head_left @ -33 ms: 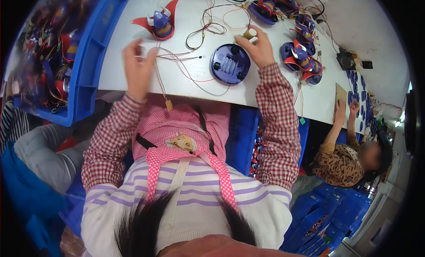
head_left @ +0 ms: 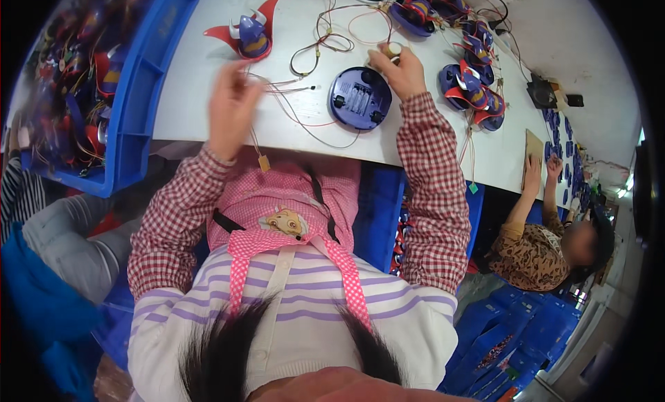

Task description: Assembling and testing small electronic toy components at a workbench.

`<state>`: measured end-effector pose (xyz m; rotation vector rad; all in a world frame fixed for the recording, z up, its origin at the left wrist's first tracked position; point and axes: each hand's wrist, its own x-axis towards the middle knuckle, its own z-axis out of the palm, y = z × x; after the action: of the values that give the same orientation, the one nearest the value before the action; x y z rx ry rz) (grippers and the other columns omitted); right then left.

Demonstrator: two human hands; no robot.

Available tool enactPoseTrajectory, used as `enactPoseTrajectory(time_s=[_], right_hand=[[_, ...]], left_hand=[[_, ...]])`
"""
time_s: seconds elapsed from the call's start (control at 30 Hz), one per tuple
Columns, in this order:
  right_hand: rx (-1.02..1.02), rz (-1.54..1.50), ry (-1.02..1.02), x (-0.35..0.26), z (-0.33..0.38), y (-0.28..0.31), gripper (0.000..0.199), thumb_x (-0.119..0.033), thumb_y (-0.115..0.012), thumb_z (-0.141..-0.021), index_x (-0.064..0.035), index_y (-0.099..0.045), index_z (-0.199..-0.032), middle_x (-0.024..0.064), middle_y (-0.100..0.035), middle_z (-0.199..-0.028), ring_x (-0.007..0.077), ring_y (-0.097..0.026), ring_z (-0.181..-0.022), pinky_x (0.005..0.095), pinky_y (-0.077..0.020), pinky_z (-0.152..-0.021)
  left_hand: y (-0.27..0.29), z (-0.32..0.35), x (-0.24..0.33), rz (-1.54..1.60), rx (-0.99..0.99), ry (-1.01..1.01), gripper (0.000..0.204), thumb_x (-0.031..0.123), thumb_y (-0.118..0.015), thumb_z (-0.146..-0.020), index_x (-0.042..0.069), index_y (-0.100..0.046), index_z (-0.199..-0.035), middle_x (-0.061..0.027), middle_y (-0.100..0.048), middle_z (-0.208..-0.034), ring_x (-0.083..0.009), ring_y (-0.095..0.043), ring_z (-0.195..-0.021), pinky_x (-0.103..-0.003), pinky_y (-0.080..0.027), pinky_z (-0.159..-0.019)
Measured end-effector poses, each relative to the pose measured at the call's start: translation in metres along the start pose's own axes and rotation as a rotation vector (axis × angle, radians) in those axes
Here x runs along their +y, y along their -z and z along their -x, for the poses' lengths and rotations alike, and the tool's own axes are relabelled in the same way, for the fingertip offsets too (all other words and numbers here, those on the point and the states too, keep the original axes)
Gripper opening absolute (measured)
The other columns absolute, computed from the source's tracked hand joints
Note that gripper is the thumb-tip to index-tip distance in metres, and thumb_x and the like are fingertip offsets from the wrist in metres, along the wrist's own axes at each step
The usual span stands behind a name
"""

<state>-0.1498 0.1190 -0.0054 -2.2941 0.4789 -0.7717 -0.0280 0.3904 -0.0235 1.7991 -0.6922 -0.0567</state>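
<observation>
My right hand pinches a small brass-coloured cylinder with a cream round end between thumb and fingers. Just left of that hand, a round dark purple plastic base lies hollow side up, with black parts inside. My left hand hovers over the near part of the table, its fingers smeared by motion, so whatever it may hold is hidden. Thin wires run from beside it toward the base, and a small yellow connector dangles over the table edge. Beyond it stands a purple horned figure with red wings.
A blue crate full of figures and wires stands at the left. More purple and red figures line the right side of the white table. Cable loops lie at the back. A co-worker sits at the right.
My left hand has moved right and slightly nearer to me, its fingers drawing together. My right hand has shifted a little to the left with the brass-coloured cylinder.
</observation>
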Motion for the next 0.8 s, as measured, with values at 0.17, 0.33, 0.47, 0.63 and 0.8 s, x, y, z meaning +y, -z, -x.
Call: enactPoseTrajectory(time_s=[0.17, 0.33, 0.47, 0.63, 0.8], right_hand=[[0.025, -0.329, -0.307, -0.027, 0.002, 0.008, 0.030, -0.022, -0.069, -0.081, 0.0027, -0.061, -0.097, 0.0071, -0.062, -0.073, 0.0100, -0.054, -0.057, 0.0205, -0.0452, -0.048], [0.018, -0.405, -0.367, -0.041, 0.040, 0.000, 0.022, -0.010, -0.072, -0.077, 0.0010, -0.062, -0.093, 0.0049, -0.060, -0.072, 0.0094, -0.053, -0.057, 0.0201, -0.0448, -0.048], [0.092, -0.093, -0.040, -0.030, 0.061, -0.011, 0.023, -0.008, -0.073, -0.075, -0.0019, -0.063, -0.094, 0.0047, -0.057, -0.078, 0.0106, -0.054, -0.059, 0.0200, -0.0442, -0.048], [0.072, 0.146, 0.212, -0.039, 0.066, -0.013, 0.025, -0.003, -0.073, -0.074, 0.0005, -0.061, -0.096, 0.0067, -0.058, -0.086, 0.0147, -0.056, -0.065, 0.0237, -0.0473, -0.055], [0.078, 0.233, 0.226, -0.045, 0.078, -0.021, 0.026, -0.001, -0.072, -0.072, -0.0010, -0.062, -0.096, 0.0069, -0.056, -0.084, 0.0170, -0.056, -0.069, 0.0253, -0.0468, -0.058]], left_hand=[[-0.063, -0.022, 0.032, -0.271, -0.429, -0.157, 0.034, 0.025, -0.059, -0.087, 0.001, -0.056, -0.111, -0.0093, -0.061, -0.072, -0.0192, -0.057, -0.060, -0.028, -0.045, -0.057], [-0.097, -0.031, 0.004, -0.521, -0.553, -0.162, 0.027, 0.022, -0.055, -0.087, 0.002, -0.056, -0.106, -0.0143, -0.063, -0.068, -0.0281, -0.062, -0.060, -0.036, -0.048, -0.057], [-0.095, -0.028, 0.011, -0.400, -0.521, -0.127, 0.022, 0.016, -0.054, -0.084, 0.003, -0.056, -0.101, -0.0170, -0.065, -0.070, -0.0337, -0.063, -0.062, -0.040, -0.049, -0.056], [-0.096, -0.027, 0.007, -0.339, -0.455, -0.142, 0.022, 0.014, -0.053, -0.081, 0.002, -0.055, -0.099, -0.0164, -0.063, -0.066, -0.0343, -0.062, -0.058, -0.040, -0.049, -0.054], [-0.100, -0.022, 0.004, -0.294, -0.416, -0.131, 0.021, 0.013, -0.052, -0.080, 0.002, -0.055, -0.098, -0.0166, -0.063, -0.064, -0.0343, -0.061, -0.056, -0.040, -0.048, -0.053]])
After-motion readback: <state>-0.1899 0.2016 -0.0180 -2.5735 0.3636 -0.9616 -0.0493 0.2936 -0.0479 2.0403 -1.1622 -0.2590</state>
